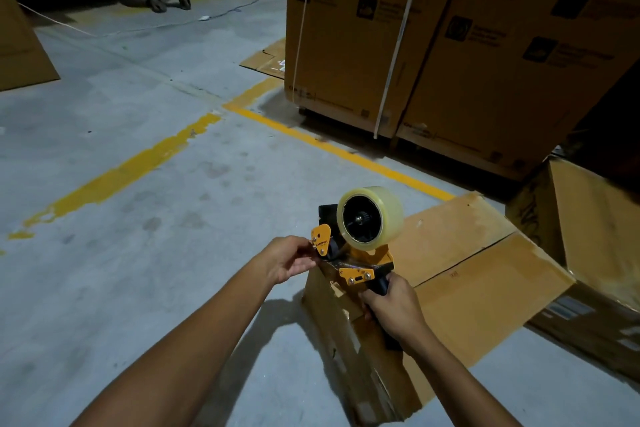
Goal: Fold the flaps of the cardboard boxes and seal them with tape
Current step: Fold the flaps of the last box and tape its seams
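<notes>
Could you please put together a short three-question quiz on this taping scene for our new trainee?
1. True or false: the right hand holds the tape dispenser by its handle.
2. What is the left hand doing? A) lifting a flap B) pinching at the dispenser's front end C) resting on the floor
3. Are the top flaps of the cardboard box under the dispenser folded shut or standing open?

Key: 1 true; 2 B; 3 folded shut, meeting at a centre seam.
</notes>
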### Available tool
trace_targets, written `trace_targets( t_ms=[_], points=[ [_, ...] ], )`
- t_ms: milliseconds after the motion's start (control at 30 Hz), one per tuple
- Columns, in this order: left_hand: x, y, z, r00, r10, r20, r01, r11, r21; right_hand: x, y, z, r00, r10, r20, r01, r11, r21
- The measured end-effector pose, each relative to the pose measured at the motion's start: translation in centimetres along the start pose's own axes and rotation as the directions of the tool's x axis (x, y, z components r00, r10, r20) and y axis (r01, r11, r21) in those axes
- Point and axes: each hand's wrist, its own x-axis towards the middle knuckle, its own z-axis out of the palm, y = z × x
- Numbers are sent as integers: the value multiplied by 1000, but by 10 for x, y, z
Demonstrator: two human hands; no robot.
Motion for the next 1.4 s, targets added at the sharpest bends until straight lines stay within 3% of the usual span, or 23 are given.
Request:
trace_targets(
  t_ms=[100, 233, 400, 533, 600, 667, 733, 833, 1167, 1400],
  points=[
    [10, 0, -1, 968, 219, -122, -191, 959, 211, 10, -3, 6, 999, 1, -35, -2, 1000, -14],
    [20, -5, -7, 902, 395, -173, -302, 865, 401, 12, -13, 14, 999, -23, -36, 20, 998, -65],
    [29, -24, -20, 892, 417, -176, -283, 817, 502, 6, -12, 25, 1000, -12, -17, 8, 984, -178],
    [36, -34, -21, 930, 343, -134, -232, 827, 512, 5, -8, 30, 1000, 22, 1, -21, 984, -174],
    [38, -35, -23, 923, 367, -121, -219, 755, 618, 9, -4, 32, 999, 47, 9, -45, 989, -139],
    [40, -35, -27, 863, 482, -151, -251, 669, 700, 13, 2, 33, 999, 51, 12, -50, 992, -114],
    [38, -36, -27, 784, 603, -147, -406, 677, 614, 13, 3, 35, 998, 69, 10, -68, 994, -88],
    [33, -43, -18, 802, 596, -34, -544, 754, 367, 11, 2, 37, 998, 70, 1, -70, 996, -60],
    [37, -60, -8, 936, 350, 15, -349, 926, 143, 7, -2, 37, 997, 76, 14, -76, 996, -37],
    [40, -47, -4, 959, 280, -44, -268, 946, 184, 1, -7, 35, 999, 39, 25, -38, 999, -38]
  ],
)
